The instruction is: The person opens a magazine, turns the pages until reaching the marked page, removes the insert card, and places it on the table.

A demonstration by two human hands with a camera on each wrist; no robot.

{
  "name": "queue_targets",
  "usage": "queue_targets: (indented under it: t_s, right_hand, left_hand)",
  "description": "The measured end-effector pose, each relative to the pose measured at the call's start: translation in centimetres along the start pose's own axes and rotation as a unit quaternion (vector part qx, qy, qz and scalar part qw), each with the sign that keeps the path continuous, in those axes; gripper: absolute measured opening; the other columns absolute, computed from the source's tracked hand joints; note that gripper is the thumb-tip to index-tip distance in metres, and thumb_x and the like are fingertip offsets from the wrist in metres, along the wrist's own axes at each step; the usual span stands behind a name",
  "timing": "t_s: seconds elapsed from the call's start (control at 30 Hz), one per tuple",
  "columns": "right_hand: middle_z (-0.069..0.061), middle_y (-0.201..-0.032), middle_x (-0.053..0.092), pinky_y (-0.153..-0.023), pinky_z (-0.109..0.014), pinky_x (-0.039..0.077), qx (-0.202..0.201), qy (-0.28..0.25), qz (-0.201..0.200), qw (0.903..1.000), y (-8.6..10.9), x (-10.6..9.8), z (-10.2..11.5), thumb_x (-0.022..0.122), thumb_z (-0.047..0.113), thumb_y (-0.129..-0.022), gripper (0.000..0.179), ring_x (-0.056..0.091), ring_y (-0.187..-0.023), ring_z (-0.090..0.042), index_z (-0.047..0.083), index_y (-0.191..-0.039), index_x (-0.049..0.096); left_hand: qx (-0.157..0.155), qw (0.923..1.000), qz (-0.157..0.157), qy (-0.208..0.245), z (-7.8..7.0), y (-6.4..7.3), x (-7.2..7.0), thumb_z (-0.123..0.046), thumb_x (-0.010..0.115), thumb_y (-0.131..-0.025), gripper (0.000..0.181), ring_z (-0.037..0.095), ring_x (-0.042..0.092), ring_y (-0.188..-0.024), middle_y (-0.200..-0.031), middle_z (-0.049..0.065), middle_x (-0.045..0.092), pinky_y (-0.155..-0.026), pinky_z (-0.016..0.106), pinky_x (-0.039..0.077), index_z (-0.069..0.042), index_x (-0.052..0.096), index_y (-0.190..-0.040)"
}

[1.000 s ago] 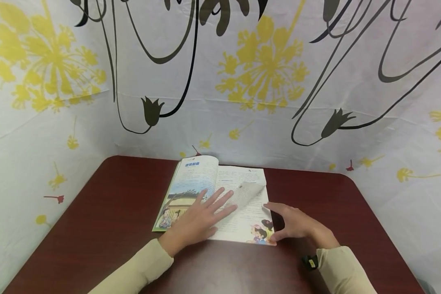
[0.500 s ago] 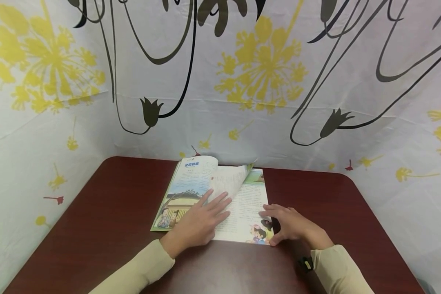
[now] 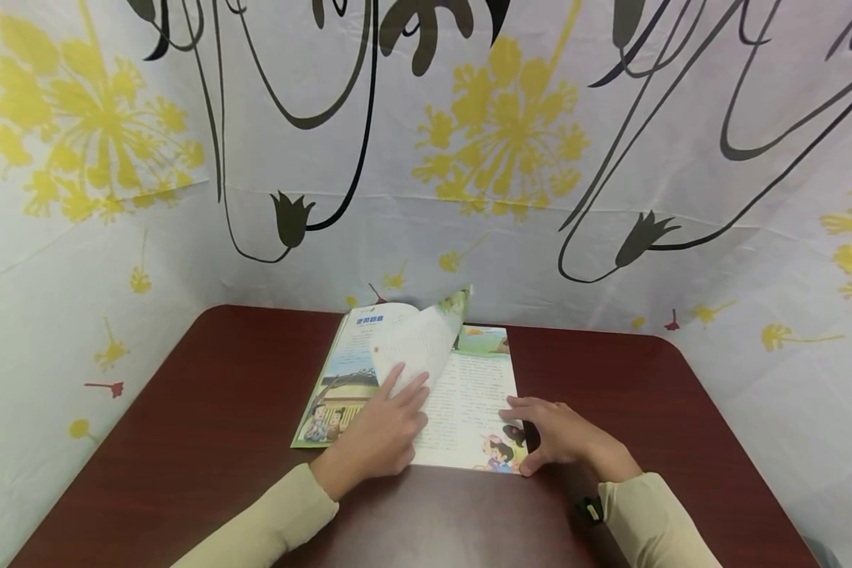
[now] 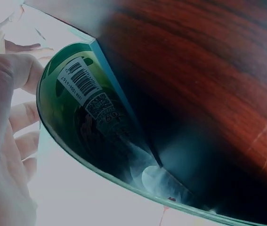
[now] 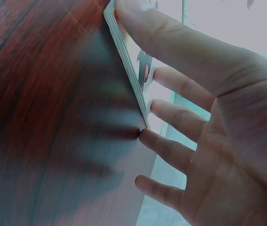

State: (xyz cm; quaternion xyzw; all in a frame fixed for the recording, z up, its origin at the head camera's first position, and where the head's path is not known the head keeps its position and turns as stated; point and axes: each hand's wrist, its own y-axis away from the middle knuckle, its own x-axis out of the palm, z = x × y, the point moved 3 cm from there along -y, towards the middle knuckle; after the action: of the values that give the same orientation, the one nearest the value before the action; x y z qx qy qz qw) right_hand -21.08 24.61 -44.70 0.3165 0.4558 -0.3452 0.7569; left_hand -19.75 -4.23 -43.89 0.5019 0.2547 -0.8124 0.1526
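An open picture book (image 3: 479,410) with printed text lies on the table. My left hand (image 3: 376,432) is on its left half, fingers stretched over a lifted page (image 3: 419,343) that curls up and leans left. The left wrist view shows the book's bowed green back cover (image 4: 53,110) with a barcode label (image 4: 80,81), next to my left fingers. At the book's lower right corner my right hand (image 3: 575,440) rests with thumb and fingers spread. In the right wrist view its thumb (image 5: 171,40) touches the corner, while the fingers lie along the page edges (image 5: 127,63).
The dark red-brown table (image 3: 206,426) has rounded far corners. Behind it hangs a white patterned cloth (image 3: 397,237) with yellow flowers and dark stems. A dark band (image 3: 591,511) sits at the right wrist.
The page under my left hand has swung from right to left, its top corner rising and curling, which uncovers a coloured picture on the right page. My left fingers slid slightly left; my right hand barely moved.
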Motion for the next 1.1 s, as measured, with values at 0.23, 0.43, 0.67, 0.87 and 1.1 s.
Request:
queue_targets:
  t_s: [0.23,0.43,0.67,0.87,1.1]
  right_hand:
    - [-0.021,-0.145,0.05,-0.098,-0.068,0.036,-0.005,0.002,0.002,1.0,-0.01,0.04,0.18,0.092,0.039,-0.064,0.081,0.044,-0.134,-0.043,0.009,-0.134,0.063]
    - [-0.022,-0.145,0.049,-0.099,-0.068,0.035,-0.003,-0.002,0.003,1.0,0.03,-0.01,0.25,0.091,0.039,-0.064,0.081,0.043,-0.134,-0.045,0.008,-0.134,0.063]
    - [-0.022,-0.146,0.049,-0.1,-0.066,0.037,-0.006,-0.008,0.003,1.0,0.01,0.08,0.23,0.091,0.041,-0.064,0.082,0.043,-0.135,-0.045,0.008,-0.134,0.062]
    - [-0.022,-0.146,0.048,-0.099,-0.067,0.037,-0.007,-0.011,0.001,0.9999,0.09,0.01,0.12,0.09,0.044,-0.065,0.083,0.044,-0.134,-0.046,0.009,-0.135,0.062]
    - [-0.022,-0.146,0.048,-0.099,-0.067,0.037,-0.008,-0.01,0.0,0.9999,0.1,-0.02,0.08,0.089,0.044,-0.065,0.083,0.044,-0.133,-0.046,0.009,-0.135,0.062]
  left_hand:
    - [-0.03,0.9995,0.011,-0.006,0.11,0.13,0.27,-0.032,0.066,-0.08,0.022,0.029,0.046,-0.135,-0.123,0.008,0.064,-0.11,0.066,0.023,-0.015,0.07,-0.093]
    - [-0.042,0.9989,-0.01,-0.016,0.15,0.27,0.15,-0.032,0.067,-0.081,0.02,0.028,0.052,-0.126,-0.115,0.007,0.066,-0.106,0.066,0.03,-0.015,0.069,-0.091]
    - [-0.059,0.9981,0.013,-0.014,0.11,0.46,0.0,-0.035,0.069,-0.077,0.022,0.028,0.052,-0.123,-0.112,0.007,0.065,-0.102,0.069,0.032,-0.016,0.068,-0.088]
    - [-0.081,0.9958,0.043,0.005,0.15,0.6,0.07,-0.035,0.068,-0.081,0.027,0.029,0.054,-0.119,-0.112,0.009,0.064,-0.095,0.068,0.039,-0.015,0.07,-0.098]
    - [-0.112,0.9897,0.071,0.055,0.19,0.69,0.12,-0.031,0.066,-0.085,0.028,0.028,0.055,-0.116,-0.119,0.011,0.064,-0.086,0.061,0.048,-0.011,0.069,-0.105]
